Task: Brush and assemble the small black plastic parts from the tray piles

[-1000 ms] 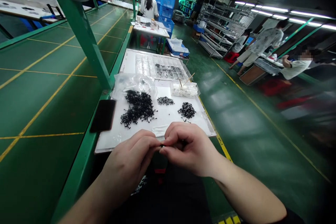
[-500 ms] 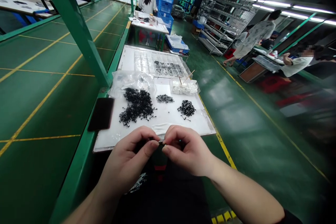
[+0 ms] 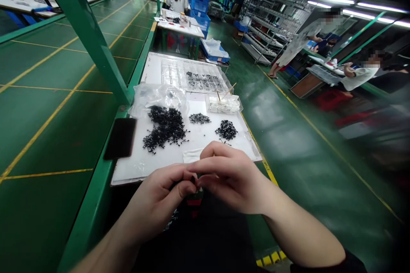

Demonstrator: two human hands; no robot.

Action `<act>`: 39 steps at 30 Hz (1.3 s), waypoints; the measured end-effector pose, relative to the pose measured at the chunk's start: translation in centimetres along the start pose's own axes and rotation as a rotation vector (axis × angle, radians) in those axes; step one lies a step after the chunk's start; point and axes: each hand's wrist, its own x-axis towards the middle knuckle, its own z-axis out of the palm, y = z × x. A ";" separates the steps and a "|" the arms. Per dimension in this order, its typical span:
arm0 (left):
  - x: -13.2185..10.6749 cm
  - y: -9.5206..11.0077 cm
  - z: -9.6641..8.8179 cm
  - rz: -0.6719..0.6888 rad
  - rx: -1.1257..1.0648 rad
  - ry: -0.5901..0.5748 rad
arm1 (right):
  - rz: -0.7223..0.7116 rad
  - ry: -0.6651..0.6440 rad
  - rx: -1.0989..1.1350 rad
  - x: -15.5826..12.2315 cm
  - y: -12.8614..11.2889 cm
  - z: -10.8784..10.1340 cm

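Observation:
My left hand [image 3: 160,200] and my right hand [image 3: 229,177] meet just below the near edge of a white work board [image 3: 205,136]. Both are closed in a pinch around a small black part [image 3: 193,179] held between the fingertips. On the board lie a large heap of black parts [image 3: 165,128], a small cluster [image 3: 199,118] and another pile [image 3: 226,129]. A small white pad [image 3: 192,155] lies just beyond my fingers.
A black phone [image 3: 120,138] rests on the green table edge at left. A clear bag [image 3: 156,96], a clear box with sticks [image 3: 224,103] and a compartment tray [image 3: 192,76] sit farther back. A green post [image 3: 86,38] rises at left. Several people work at right and behind.
My right hand has risen and its fingers now reach over toward the left fingertips. The left hand dropped slightly. The camera view tilted down a little.

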 end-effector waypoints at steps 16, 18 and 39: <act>-0.3 0.1 0.3 -0.034 0.071 0.093 | 0.143 0.090 0.005 -0.6 0.3 -1.1; -0.3 0.0 0.5 -0.059 0.041 0.172 | 0.113 0.222 0.130 -0.8 -0.1 -1.8; -0.7 0.0 1.6 -0.133 -0.291 0.398 | -0.025 0.918 0.477 -1.7 -0.5 1.0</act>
